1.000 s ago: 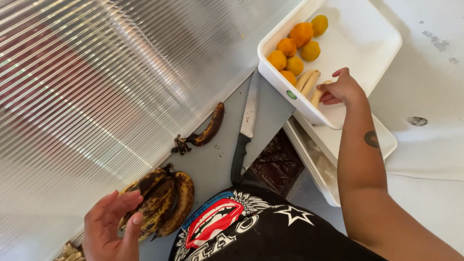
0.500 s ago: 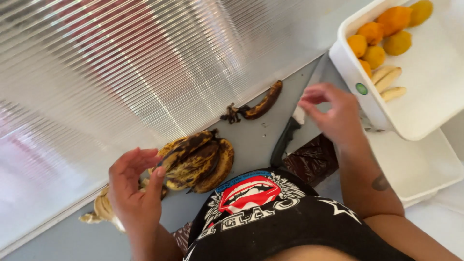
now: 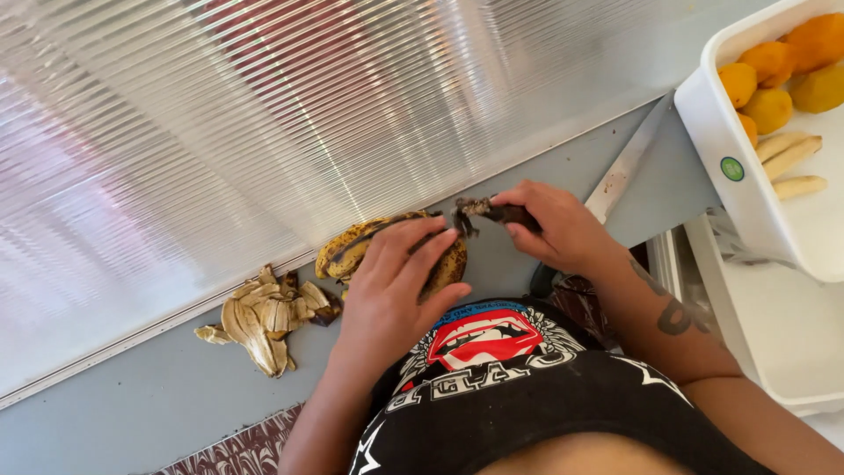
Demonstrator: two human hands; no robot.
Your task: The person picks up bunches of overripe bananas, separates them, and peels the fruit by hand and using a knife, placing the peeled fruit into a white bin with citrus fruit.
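Observation:
My left hand (image 3: pixel 396 281) lies flat over a bunch of overripe, dark-spotted bananas (image 3: pixel 352 246) on the grey counter (image 3: pixel 132 422), fingers spread across them. My right hand (image 3: pixel 558 230) closes on a single dark banana (image 3: pixel 494 211) just to the right of the bunch; its frayed stem end pokes out toward the bunch. A long knife (image 3: pixel 626 169) lies on the counter behind my right hand, its handle hidden under the hand and wrist.
A pile of banana peels (image 3: pixel 262 318) lies left of the bunch. A white tray (image 3: pixel 747 193) at the right holds orange fruits (image 3: pixel 774 84) and peeled bananas (image 3: pixel 791 163). A ribbed translucent panel (image 3: pixel 264 114) backs the counter. Another white tray (image 3: pixel 774 352) sits lower right.
My right hand came back from the white tray to the counter and took hold of the single dark banana. My left hand settled down onto the bunch.

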